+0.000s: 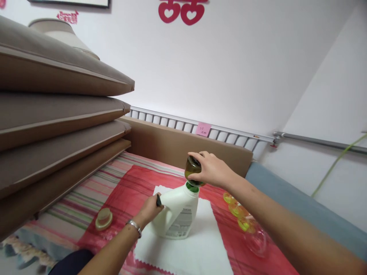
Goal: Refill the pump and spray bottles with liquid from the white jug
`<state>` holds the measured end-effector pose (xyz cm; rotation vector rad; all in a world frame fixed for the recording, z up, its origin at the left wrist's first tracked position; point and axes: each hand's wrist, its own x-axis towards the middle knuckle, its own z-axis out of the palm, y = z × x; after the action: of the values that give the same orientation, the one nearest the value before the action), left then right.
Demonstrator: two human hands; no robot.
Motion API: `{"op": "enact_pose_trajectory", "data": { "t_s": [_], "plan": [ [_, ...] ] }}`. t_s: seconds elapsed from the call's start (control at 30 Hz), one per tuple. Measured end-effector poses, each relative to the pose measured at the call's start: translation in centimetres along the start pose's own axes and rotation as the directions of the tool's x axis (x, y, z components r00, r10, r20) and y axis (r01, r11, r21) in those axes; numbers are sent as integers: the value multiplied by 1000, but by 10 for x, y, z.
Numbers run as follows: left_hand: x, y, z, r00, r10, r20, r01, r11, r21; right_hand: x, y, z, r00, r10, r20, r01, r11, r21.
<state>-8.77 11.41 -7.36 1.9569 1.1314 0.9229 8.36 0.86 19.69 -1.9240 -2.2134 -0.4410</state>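
Note:
A white plastic jug (178, 214) with a label and a green neck stands on a white cloth (197, 244). My left hand (149, 209) is closed around the jug's handle and steadies it. My right hand (210, 168) grips a small dark green bottle (192, 169), tipped upside down with its mouth over the jug's green opening. A silver bracelet sits on my left wrist.
A green-and-tan cap (103, 218) lies on the red plastic sheet (129, 187) to the left. Several clear bottles with yellow-green caps (242, 217) lie at the right. Stacked brown cushions (57, 126) loom on the left; a brown board and a radiator (200, 130) stand behind.

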Motion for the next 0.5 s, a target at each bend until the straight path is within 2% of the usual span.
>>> {"op": "enact_pose_trajectory", "data": {
  "t_s": [0.5],
  "plan": [
    [-7,6,-5,999,-32,43,33,999,-36,-6,7,-2,1000,18,-23,-18,999,27]
  ]
}}
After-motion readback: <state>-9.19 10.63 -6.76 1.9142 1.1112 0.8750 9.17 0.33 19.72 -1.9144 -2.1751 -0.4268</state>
